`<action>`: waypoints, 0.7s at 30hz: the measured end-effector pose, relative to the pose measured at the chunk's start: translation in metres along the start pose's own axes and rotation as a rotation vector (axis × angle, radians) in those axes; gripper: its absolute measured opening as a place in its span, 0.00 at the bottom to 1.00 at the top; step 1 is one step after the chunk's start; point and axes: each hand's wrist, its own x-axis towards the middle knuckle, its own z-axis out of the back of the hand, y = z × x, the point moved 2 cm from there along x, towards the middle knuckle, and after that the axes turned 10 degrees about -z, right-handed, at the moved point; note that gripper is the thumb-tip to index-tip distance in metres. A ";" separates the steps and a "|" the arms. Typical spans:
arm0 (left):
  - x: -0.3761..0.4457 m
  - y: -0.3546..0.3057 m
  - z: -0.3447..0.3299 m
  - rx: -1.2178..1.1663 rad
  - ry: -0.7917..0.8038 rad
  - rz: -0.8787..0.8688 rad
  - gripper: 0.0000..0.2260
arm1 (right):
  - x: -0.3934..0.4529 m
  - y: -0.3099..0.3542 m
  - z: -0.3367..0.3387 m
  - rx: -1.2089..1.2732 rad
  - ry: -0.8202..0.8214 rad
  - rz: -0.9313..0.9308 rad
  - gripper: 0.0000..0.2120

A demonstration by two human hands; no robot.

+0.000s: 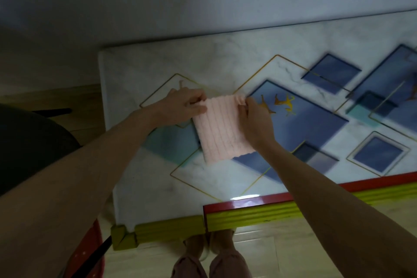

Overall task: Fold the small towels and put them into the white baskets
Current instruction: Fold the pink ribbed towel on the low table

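At the far left a dark rounded object [27, 146] sits over the pale wooden floor [293, 244]. One left hand [180, 106] pinches the far left corner of a single pink towel [222, 128], fingers curled onto the fabric. The towel is ribbed and plush, a rough rectangle with its long axis running away from the person and tilting slightly leftward at the far end; the ribs follow that axis, and the near edge is wavy. Whether it lies flat on the tabletop or hangs just above cannot be told. One right hand [256, 119] grips the far right corner the same way. Beneath is one glossy table [140, 187], marble-patterned with blue squares and thin gold diamond outlines, its near rim [248, 215] ridged yellow-green with a red strip.
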 end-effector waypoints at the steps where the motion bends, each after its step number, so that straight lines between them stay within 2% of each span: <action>1: -0.002 0.002 -0.001 0.044 0.018 -0.008 0.04 | 0.000 0.001 -0.001 -0.021 -0.016 0.018 0.12; 4: -0.009 0.012 -0.001 0.228 0.002 0.025 0.06 | 0.002 0.002 -0.004 -0.048 -0.028 0.031 0.12; 10: 0.000 0.012 -0.014 0.444 -0.105 0.105 0.07 | 0.011 0.001 -0.003 -0.088 0.031 -0.025 0.12; 12: 0.005 0.010 -0.017 0.473 -0.143 0.129 0.11 | 0.011 0.002 0.008 -0.070 0.009 -0.026 0.11; 13: 0.006 0.010 -0.017 0.465 -0.166 0.139 0.12 | 0.007 0.003 0.015 -0.097 -0.054 0.055 0.11; 15: 0.005 0.009 -0.016 0.463 -0.207 0.138 0.12 | -0.008 0.007 0.020 -0.233 -0.180 0.361 0.15; 17: 0.005 0.009 -0.015 0.472 -0.197 0.127 0.11 | -0.022 0.004 0.011 -0.332 -0.174 0.639 0.21; 19: 0.008 0.006 -0.014 0.455 -0.173 0.135 0.11 | -0.028 -0.008 -0.005 -0.399 -0.049 0.699 0.25; 21: 0.006 0.002 -0.014 0.401 -0.240 0.160 0.12 | -0.029 -0.019 -0.020 -0.437 0.020 0.623 0.26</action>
